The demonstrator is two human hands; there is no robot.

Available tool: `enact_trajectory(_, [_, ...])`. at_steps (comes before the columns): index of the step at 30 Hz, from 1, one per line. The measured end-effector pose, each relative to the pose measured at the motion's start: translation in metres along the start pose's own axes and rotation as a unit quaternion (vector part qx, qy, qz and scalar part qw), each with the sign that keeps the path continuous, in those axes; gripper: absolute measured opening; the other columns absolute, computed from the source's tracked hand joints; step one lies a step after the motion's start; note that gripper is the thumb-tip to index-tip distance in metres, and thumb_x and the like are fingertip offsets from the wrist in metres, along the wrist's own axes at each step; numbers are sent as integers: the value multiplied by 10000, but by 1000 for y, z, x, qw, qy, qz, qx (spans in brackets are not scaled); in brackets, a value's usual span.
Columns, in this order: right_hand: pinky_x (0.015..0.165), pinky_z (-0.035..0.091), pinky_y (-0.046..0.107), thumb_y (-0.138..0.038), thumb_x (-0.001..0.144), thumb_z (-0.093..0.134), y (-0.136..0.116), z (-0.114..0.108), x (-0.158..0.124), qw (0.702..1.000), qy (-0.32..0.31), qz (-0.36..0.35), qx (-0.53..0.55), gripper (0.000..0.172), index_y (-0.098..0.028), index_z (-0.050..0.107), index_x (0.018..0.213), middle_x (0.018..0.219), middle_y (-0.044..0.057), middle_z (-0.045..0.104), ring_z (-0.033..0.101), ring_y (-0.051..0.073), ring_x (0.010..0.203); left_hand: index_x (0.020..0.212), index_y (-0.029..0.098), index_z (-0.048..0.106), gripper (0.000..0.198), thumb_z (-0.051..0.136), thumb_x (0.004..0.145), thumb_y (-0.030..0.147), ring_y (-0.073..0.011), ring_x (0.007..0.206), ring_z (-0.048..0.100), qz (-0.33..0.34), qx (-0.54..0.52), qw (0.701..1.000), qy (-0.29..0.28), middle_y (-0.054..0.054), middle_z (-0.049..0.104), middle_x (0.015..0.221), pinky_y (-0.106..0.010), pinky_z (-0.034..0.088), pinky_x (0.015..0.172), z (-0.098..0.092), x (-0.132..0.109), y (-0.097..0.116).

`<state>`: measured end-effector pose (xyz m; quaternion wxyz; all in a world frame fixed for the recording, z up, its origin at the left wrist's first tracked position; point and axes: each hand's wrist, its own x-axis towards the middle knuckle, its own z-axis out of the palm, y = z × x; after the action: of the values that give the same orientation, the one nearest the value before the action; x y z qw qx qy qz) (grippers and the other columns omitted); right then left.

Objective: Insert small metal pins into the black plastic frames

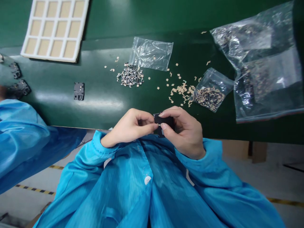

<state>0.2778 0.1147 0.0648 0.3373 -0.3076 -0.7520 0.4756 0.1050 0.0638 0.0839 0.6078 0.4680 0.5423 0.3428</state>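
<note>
Close to my body, at the table's front edge, both hands meet around a small black plastic part (pixel 169 121). My right hand (pixel 186 131) is closed on it, with thumb and fingers over its right side. From the other side, my left hand (pixel 135 125) pinches at its left edge; a tiny light speck shows between the thumbs, too small to name. A similar black part (pixel 79 91) lies alone to the left. Beyond my hands are a heap of small metal pieces (pixel 130 75) and scattered beige flat pieces (pixel 182 89).
A flat clear bag (pixel 152 53) lies behind the metal heap. To the right are a small bag of pieces (pixel 210 95) and a large clear bag (pixel 268 69). A white compartment tray (pixel 55 29) is at the back left. A co-worker's blue sleeve (pixel 21 136) and more black parts (pixel 15 70) occupy the left.
</note>
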Motion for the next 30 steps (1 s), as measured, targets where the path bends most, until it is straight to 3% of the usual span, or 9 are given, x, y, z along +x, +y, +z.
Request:
enact_trajectory(7, [591,479,251,-110,808,568,0,0,-5,999,-9,23,31,209,-226,623,973,873,4,645,611,135,753,596,121,582,256,634,780,291,-61,481,460,-7,-36,999,-6,15,550,530,-181,352,461,0,0,1])
enact_trajectory(15, [678,514,271,-95,829,553,-3,5,-10,999,2,21,49,233,-239,624,997,913,6,638,620,137,809,605,123,597,216,647,764,261,-60,487,476,-12,-40,999,-9,8,582,552,-178,371,468,0,-2,0])
enact_trajectory(18, [646,531,252,-131,836,575,-2,7,-12,994,7,61,87,259,-250,617,1063,957,13,641,633,134,806,600,125,593,218,664,761,253,-59,485,469,-6,-36,999,-7,17,571,535,-178,358,466,-1,-3,0])
enact_trajectory(22, [610,563,245,-210,832,620,-2,8,-12,978,-4,137,158,438,-267,531,1256,931,9,644,655,136,759,566,126,566,281,673,768,289,-57,473,443,6,-28,1000,3,20,546,505,-183,325,455,-1,-4,1])
enact_trajectory(30, [645,593,238,-202,819,624,-8,8,-9,979,-14,139,148,373,-235,593,1189,1096,35,679,684,141,814,568,126,579,343,766,717,371,-50,454,448,-9,-80,997,6,22,560,499,-173,336,439,-1,-7,-1])
